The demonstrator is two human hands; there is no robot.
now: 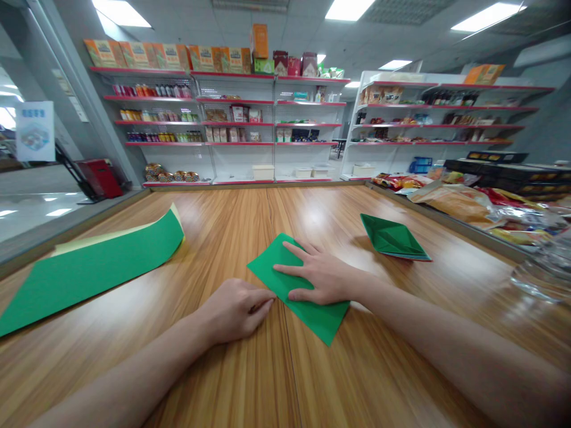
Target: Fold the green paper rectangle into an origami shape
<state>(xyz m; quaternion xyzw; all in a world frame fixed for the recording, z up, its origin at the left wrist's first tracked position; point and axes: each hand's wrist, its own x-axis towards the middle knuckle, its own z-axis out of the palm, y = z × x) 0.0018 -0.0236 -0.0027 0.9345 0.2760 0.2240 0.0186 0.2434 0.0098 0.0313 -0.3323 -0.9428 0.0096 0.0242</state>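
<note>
The head view looks forward and down over the nearby table (223, 244) toward shelves (241, 154) beyond.

Right hand (320, 274) splayed (palm down); left hand (238, 310) curled.

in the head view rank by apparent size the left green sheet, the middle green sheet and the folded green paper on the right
1. Left green sheet
2. Middle green sheet, partly covered by the right hand
3. Folded green paper
</note>
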